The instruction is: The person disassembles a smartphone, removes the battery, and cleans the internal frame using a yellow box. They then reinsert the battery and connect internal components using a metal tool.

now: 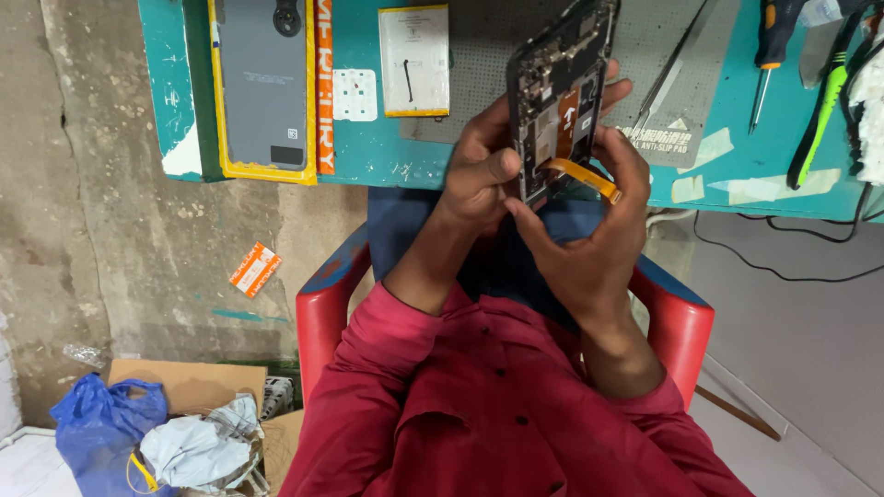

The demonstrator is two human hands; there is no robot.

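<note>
An opened black phone (560, 87) with its back off is held upright above my lap, its circuit board and an orange flex cable (582, 175) showing. My left hand (483, 170) grips the phone's left edge, thumb across the lower part. My right hand (599, 235) holds the lower right side, and its fingers pinch the free end of the orange flex cable that hangs from the bottom of the phone. Both wrists come out of red shirt sleeves.
A teal workbench (368, 152) lies ahead with a grey phone back cover (262, 83), a white battery (414, 60), a grey anti-slip mat (663, 55), tweezers (677, 64) and screwdrivers (769, 55). I sit in a red chair (322, 313). A blue bag (92, 433) and cardboard lie on the floor at left.
</note>
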